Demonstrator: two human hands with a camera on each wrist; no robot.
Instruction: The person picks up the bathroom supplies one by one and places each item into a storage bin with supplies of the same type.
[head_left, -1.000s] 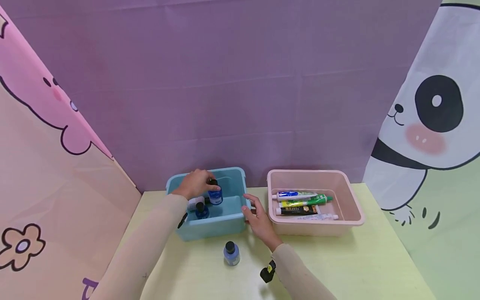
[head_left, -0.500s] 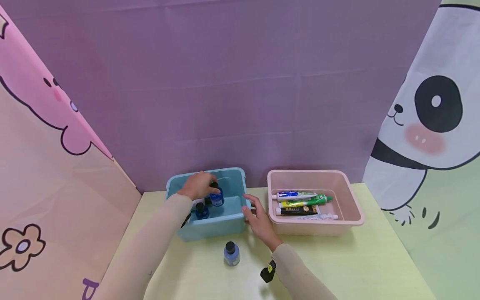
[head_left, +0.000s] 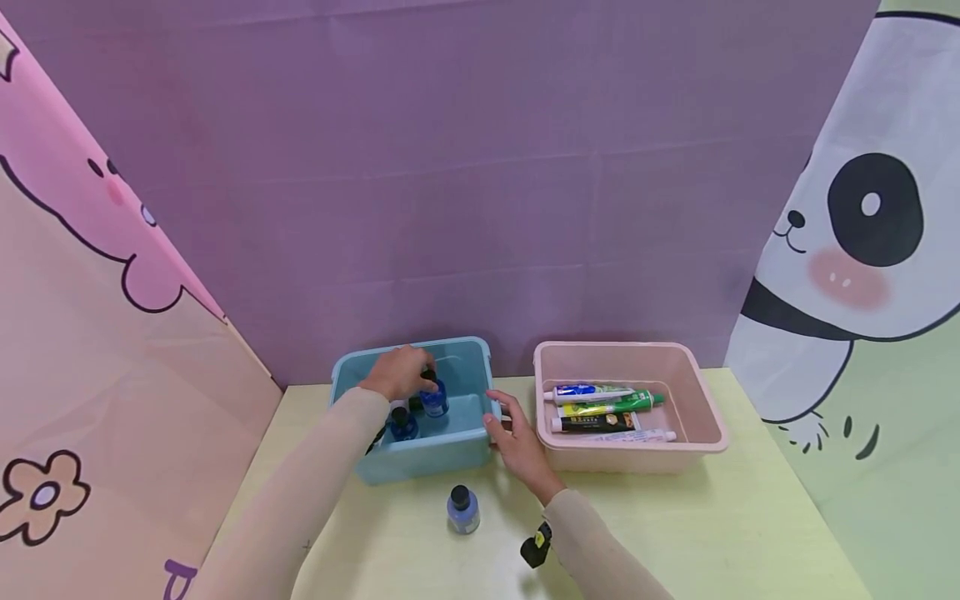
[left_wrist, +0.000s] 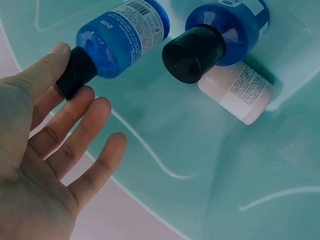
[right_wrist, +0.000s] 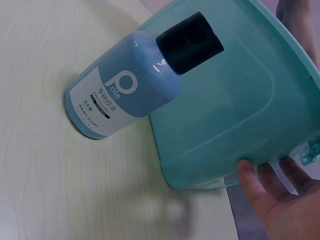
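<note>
In the light blue bin (head_left: pixel 431 454), my left hand (head_left: pixel 397 372) pinches the black cap of a blue bottle (head_left: pixel 435 402) between thumb and fingers. The left wrist view shows this bottle (left_wrist: pixel 122 40) with a white label and the other fingers spread below the cap. Beside it is another blue bottle (left_wrist: pixel 230 30) with a black cap, and a pale bottle (left_wrist: pixel 235 92) lies partly behind that one. My right hand (head_left: pixel 521 446) touches the bin's right side near the front corner, fingers extended. A paler blue bottle (right_wrist: pixel 122 87) stands upright on the table before the bin.
A pink bin (head_left: pixel 630 458) stands to the right, close to my right hand. Several tubes, among them a green tube (head_left: pixel 645 402) and a black tube (head_left: pixel 596 423), lie inside it. A purple backdrop (head_left: pixel 465 192) rises right behind both bins.
My left hand has shifted slightly right and toward me with the blue bottle. The right hand and both bins have stayed in place.
</note>
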